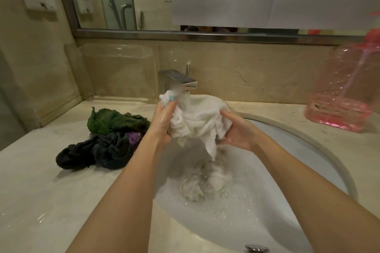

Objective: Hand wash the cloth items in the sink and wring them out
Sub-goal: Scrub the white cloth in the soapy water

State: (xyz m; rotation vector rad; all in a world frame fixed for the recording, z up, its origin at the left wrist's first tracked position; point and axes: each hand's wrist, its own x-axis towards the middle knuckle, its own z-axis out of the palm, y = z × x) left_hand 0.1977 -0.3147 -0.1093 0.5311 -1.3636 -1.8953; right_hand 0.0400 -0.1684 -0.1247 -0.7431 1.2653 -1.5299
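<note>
Forearms over sink; left hand and right hand grip white towel bunched under running faucet, likely rinsing; dark cloths wait left of faucet.

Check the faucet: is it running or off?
Running: a blurred stream drops from the faucet onto the white cloth gripped by the left hand and right hand.

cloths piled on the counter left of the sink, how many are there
3 at least: a green cloth at the back, a black cloth in front, a purple cloth mostly buried between them. The dark heap may be more than one piece.
</note>
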